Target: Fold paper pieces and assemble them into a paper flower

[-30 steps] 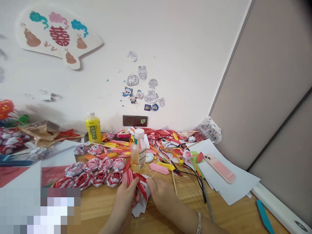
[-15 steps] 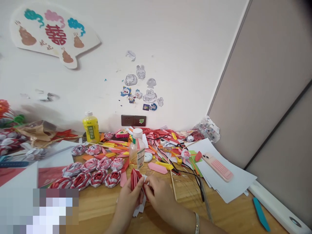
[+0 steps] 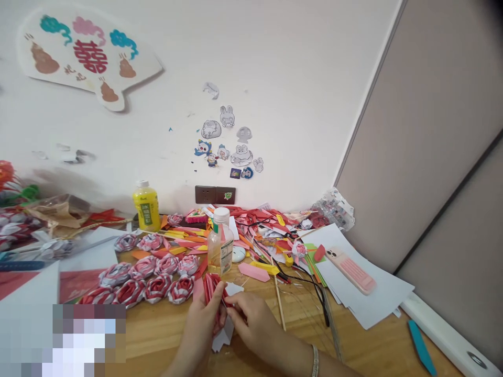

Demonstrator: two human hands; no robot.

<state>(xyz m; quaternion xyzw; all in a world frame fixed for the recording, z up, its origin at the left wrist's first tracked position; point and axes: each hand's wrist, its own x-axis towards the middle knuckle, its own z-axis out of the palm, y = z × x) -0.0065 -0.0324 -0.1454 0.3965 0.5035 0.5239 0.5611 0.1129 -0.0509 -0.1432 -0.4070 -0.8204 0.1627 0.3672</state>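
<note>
A bundle of folded red paper (image 3: 211, 283), with white paper showing at its right side and below, is held between my two hands near the front of the table. My left hand (image 3: 206, 317) wraps round it from the left, thumb pressed along its face. From the right, my right hand (image 3: 249, 317) pinches its edge between thumb and fingers; the fingertips partly hide the spot they grip. White paper (image 3: 223, 337) with a jagged end hangs beneath my hands. Rows of red, pink and white paper roses (image 3: 158, 288) lie just left of my hands.
A half-filled bottle (image 3: 220, 246) stands right behind my hands, a yellow bottle (image 3: 145, 207) farther left. Folded paper strips (image 3: 251, 220) pile along the wall. At right are a pink phone (image 3: 351, 270) on white sheets (image 3: 371, 309), black cables (image 3: 324, 301) and a teal cutter-like object (image 3: 421, 346).
The red paper has turned slightly and tilts more to the left in my left hand. My right fingers have moved a little lower along its right edge.
</note>
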